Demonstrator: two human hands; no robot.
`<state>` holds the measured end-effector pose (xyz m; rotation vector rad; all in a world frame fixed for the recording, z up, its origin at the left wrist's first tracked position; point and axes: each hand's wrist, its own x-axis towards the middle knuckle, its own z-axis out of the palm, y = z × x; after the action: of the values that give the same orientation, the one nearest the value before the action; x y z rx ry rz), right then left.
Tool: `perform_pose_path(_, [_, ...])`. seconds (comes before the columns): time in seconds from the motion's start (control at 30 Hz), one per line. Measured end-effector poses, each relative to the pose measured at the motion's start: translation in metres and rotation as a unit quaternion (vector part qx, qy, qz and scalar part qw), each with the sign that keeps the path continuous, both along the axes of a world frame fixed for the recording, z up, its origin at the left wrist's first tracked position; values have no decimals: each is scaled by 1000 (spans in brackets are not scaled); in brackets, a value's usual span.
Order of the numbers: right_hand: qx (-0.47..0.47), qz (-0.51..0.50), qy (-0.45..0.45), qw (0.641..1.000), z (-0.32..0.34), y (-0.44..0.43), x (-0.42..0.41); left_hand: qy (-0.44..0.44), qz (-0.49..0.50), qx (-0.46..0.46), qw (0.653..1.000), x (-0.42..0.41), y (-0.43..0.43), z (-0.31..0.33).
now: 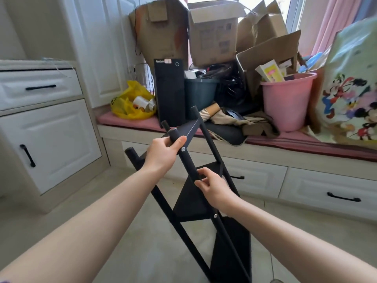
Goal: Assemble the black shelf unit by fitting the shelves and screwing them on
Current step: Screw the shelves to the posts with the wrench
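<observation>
- While it leans away from the person over the pale tiled floor (132,231), the black multi-tier shelf unit (195,203) runs its long axis from near right up to far left, probably tilted to expose its joints.
- Its round black front post (188,166) follows that slant.
- The left hand (163,154) wraps the post near its top, likely steadying it.
- The right hand (213,187) grips the same post lower, between two shelves.
- A small silver screw head (183,148) sits just beside the left thumb and looks seated.

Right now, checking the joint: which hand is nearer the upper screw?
Left. The left hand grips the pole beside the upper screw; the right hand grips farther down.
</observation>
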<state>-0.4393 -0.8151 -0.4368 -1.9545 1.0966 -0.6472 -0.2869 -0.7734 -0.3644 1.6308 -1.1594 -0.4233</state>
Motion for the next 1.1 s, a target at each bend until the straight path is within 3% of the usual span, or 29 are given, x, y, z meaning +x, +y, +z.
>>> perform_pose_path(0.17, [56, 14, -59, 997, 3, 14, -1, -21, 32, -69, 997, -6, 7, 1])
perform_pose_path(0.4, [120, 21, -111, 986, 3, 40, -12, -128, 10, -164, 978, -27, 40, 4])
perform_pose_path(0.63, [112, 29, -58, 992, 18, 42, -40, -80, -40, -156, 984, -36, 78, -4])
perform_pose_path(0.9, [125, -197, -103, 967, 18, -28, -109, -38, -77, -151, 985, -11, 106, -14])
perform_pose_path(1.1, [98, -202, -74, 972, 10, -51, -114, -31, -118, -156, 980, 0, 114, -15])
